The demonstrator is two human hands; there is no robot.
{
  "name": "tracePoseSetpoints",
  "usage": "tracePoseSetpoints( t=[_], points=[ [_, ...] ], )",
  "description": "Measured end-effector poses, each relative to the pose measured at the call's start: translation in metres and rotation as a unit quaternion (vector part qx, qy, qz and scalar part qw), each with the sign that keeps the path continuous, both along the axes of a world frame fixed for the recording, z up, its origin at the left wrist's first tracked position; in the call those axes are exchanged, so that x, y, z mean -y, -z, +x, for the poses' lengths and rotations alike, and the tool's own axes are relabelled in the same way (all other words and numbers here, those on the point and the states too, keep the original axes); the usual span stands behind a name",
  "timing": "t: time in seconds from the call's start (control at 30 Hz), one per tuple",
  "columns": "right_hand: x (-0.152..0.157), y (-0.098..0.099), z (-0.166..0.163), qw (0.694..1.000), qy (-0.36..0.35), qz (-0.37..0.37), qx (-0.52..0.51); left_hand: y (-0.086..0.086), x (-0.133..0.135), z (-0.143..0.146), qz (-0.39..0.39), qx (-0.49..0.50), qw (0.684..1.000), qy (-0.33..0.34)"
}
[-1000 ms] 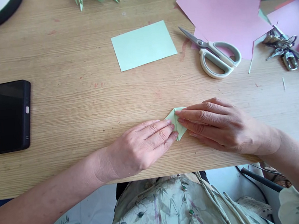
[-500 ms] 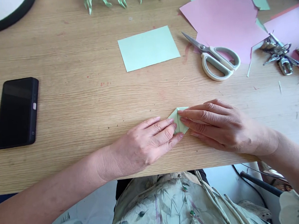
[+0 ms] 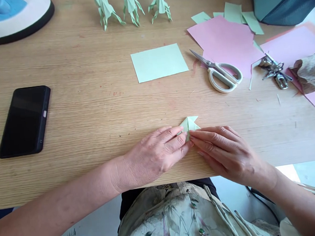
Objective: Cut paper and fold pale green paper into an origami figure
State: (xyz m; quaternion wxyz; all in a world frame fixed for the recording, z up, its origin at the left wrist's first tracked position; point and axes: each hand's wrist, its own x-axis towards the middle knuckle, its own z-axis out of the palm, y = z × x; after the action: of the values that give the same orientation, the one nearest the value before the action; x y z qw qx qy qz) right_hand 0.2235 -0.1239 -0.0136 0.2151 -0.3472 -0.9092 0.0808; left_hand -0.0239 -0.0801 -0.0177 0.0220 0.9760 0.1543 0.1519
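A small piece of folded light green paper (image 3: 188, 122) lies on the table near its front edge, with a centre crease and pointed flaps at its upper right. My left hand (image 3: 160, 150) presses on its left side, fingertips closed on the paper. From the right, my right hand (image 3: 226, 152) pinches its lower edge between thumb and fingers. The fingertips hide the bottom part of the paper. Beyond my hands lies a flat, uncut-looking light green paper rectangle (image 3: 159, 62).
Scissors (image 3: 224, 73) rest partly on pink paper (image 3: 222, 39), with keys (image 3: 274, 70) to their right. A phone (image 3: 24, 122) lies at the left. Folded green paper figures (image 3: 130, 6) stand at the back. A blue-grey bag (image 3: 279, 2) sits at the back right.
My right hand has slid down from the paper's upper right to its lower edge, uncovering pointed flaps. The left hand keeps its hold. The camera view has tilted up slightly.
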Motion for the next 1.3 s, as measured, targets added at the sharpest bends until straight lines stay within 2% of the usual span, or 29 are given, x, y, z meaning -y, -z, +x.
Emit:
tracePoseSetpoints(
  t=[0.3, 0.67, 0.87, 1.3],
  points=[
    [0.004, 0.002, -0.005, 0.999, 0.033, -0.032, -0.004, -0.003, -0.003, 0.001, -0.053, -0.006, 0.999, -0.002],
    [0.004, 0.003, 0.002, 0.998, 0.033, -0.051, -0.03, -0.006, -0.005, -0.002, -0.03, -0.019, 0.999, 0.012],
    [0.003, 0.002, 0.002, 0.997, 0.045, -0.049, -0.023, -0.004, -0.007, -0.006, -0.041, 0.009, 0.999, 0.027],
    [0.005, 0.001, 0.006, 1.0, -0.005, -0.017, 0.026, -0.005, -0.008, -0.008, -0.061, 0.002, 0.998, 0.016]
  ],
)
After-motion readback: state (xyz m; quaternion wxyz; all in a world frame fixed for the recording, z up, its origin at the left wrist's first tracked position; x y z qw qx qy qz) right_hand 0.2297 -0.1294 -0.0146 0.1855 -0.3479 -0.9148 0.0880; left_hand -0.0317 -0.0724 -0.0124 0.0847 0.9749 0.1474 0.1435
